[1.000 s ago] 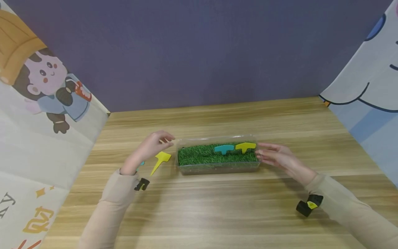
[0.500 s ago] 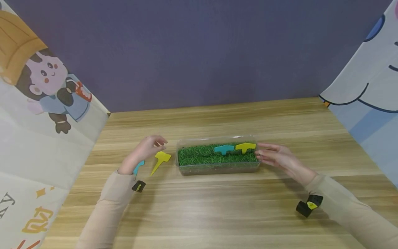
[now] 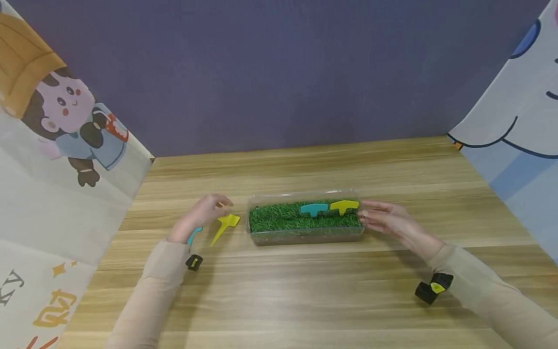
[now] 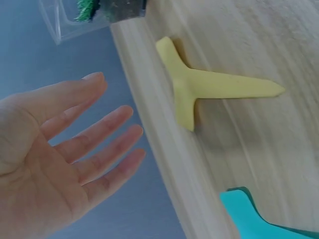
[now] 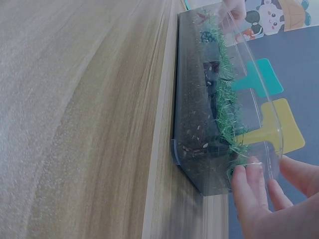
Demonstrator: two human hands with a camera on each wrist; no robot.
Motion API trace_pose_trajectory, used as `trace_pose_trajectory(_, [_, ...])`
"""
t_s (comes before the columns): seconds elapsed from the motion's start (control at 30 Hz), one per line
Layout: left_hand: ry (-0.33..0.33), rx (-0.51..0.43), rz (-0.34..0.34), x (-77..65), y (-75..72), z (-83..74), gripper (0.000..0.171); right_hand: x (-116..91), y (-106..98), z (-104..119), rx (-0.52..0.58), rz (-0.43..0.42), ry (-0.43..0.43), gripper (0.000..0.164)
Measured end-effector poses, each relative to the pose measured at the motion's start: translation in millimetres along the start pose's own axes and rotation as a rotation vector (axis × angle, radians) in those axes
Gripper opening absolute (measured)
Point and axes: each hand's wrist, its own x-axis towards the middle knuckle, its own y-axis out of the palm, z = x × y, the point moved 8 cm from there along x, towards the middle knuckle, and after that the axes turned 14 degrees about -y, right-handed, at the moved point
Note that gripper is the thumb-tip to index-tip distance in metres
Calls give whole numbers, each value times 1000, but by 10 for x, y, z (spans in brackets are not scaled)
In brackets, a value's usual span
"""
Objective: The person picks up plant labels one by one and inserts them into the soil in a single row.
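A clear plastic box (image 3: 307,239) holds dark soil topped with green artificial-looking grass (image 3: 279,223). Upright in the grass stand a blue plant label (image 3: 314,209) and, to its right, a yellow plant label (image 3: 344,207). My right hand (image 3: 392,224) touches the box's right end with its fingers fairly straight. Left of the box, my left hand (image 3: 205,213) hovers with nothing in it, fingers spread and slightly bent in the left wrist view. Just beside it lies a second yellow label (image 4: 219,84). Another blue label (image 4: 249,219) lies partly hidden behind the left wrist in the head view.
The wooden table (image 3: 296,295) runs up to a dark blue-purple panel (image 3: 279,72) at the back. Cartoon-printed panels stand on the left (image 3: 122,203) and right (image 3: 501,121). A small black device (image 3: 193,262) is worn on the left wrist, another (image 3: 433,288) on the right.
My left hand has drawn back leftward and slightly down from the box's left end, toward the lying yellow label. The right hand and box have not moved.
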Motion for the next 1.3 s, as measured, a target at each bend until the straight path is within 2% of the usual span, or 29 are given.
trace_pose_trajectory(0.27, [-57, 49, 78, 37, 95, 87, 32, 1, 10, 12, 18, 7, -11, 66])
trace_pose_trajectory(0.47, [-27, 79, 120, 38, 136, 86, 36, 4, 10, 11, 27, 2, -8, 67])
trace_pose_trajectory(0.6, [-1, 136, 131, 50, 164, 91, 36, 6, 14, 4, 42, 1, -6, 67])
trace_pose_trajectory(0.87, [-27, 221, 153, 118, 227, 142, 41, 1, 14, 6, 40, 6, -7, 66])
trace_pose_trajectory(1.1, [-28, 231, 168, 128, 262, 117, 47, 1, 11, -1, 33, 4, -4, 66])
trace_pose_trajectory(1.13, [-22, 234, 170, 131, 268, 114, 47, 0, 11, -1, 32, 4, -3, 66])
trace_pose_trajectory(1.17, [11, 233, 166, 152, 280, 137, 49, -1, 9, -2, 28, 4, -2, 66])
trace_pose_trajectory(1.3, [31, 245, 168, 140, 291, 104, 50, -3, 7, -3, 21, 3, 1, 66])
